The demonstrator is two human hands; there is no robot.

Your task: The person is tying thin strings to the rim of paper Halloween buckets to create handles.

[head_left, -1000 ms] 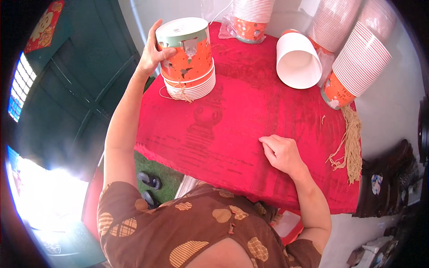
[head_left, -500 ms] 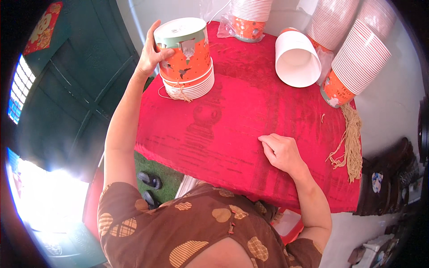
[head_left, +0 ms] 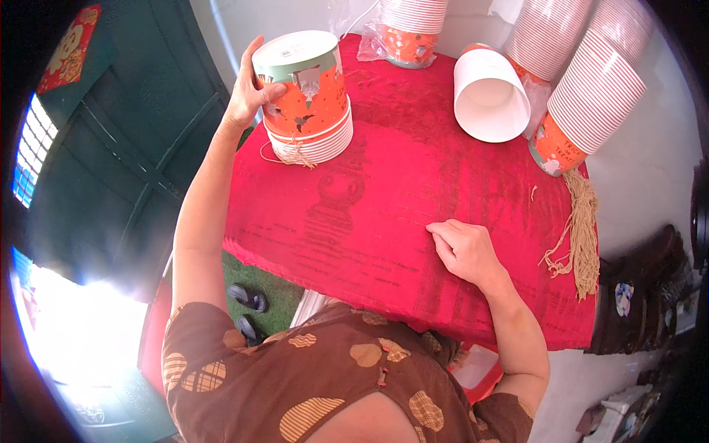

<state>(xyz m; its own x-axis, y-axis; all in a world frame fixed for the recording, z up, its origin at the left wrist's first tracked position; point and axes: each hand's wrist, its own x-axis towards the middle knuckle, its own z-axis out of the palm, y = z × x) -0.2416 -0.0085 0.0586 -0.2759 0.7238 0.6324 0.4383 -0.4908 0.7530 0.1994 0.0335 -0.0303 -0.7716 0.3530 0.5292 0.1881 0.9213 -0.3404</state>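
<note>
At the table's far left, a stack of orange and green paper buckets (head_left: 303, 92) stands upside down, its white rims gathered at the bottom. My left hand (head_left: 251, 92) grips the upper side of the top bucket, thumb across the printed front and fingers behind it. Thin tan string (head_left: 297, 153) lies against the lower rims, with a loop hanging out to the left. My right hand (head_left: 467, 251) rests on the red cloth near the front edge, fingers curled and pressed together; whatever they hold, if anything, is hidden.
A red cloth covers the table (head_left: 399, 192). One white-lined bucket (head_left: 491, 96) lies on its side. Nested bucket stacks stand behind, one (head_left: 413, 33) partly wrapped in clear plastic, another leaning stack (head_left: 587, 103) at right. A bundle of tan strings (head_left: 583, 236) drapes along the right edge.
Both hands and the buckets keep their places; the view has only shifted very slightly.
</note>
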